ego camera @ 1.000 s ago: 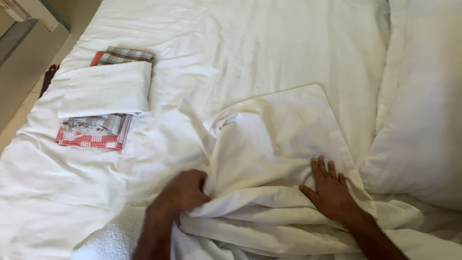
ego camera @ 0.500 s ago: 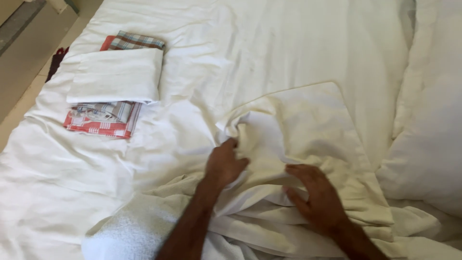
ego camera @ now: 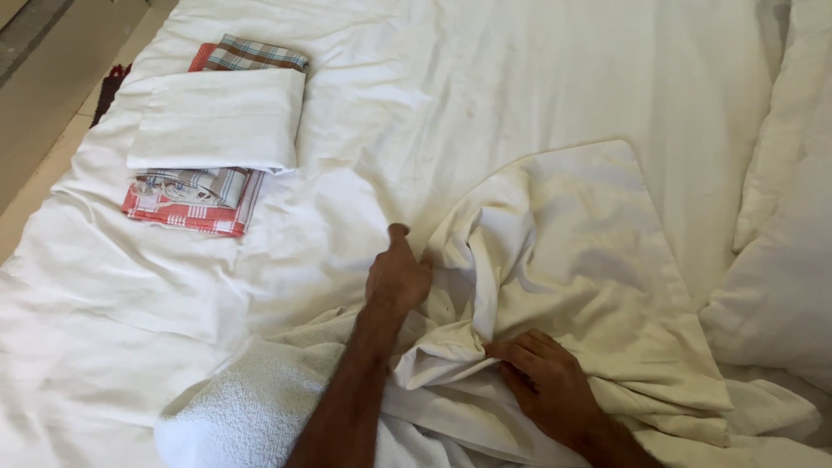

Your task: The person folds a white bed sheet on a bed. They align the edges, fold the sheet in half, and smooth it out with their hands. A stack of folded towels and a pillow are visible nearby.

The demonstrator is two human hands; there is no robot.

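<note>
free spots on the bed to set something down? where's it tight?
Widest bare sheet: the far middle, between the folded stack and the pillow. Another patch on the near left, between the stack and the towel. Crowded: the near middle, where the left hand and right hand grip the crumpled cream cloth.

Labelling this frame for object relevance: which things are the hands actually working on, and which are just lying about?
In hand:
- cream sheet, crumpled, gripped by left hand and right hand

Lying about:
- folded white cloth on checked cloths, far left
- white towel under the left forearm
- pillow, right edge
- bed sheet underneath
</note>
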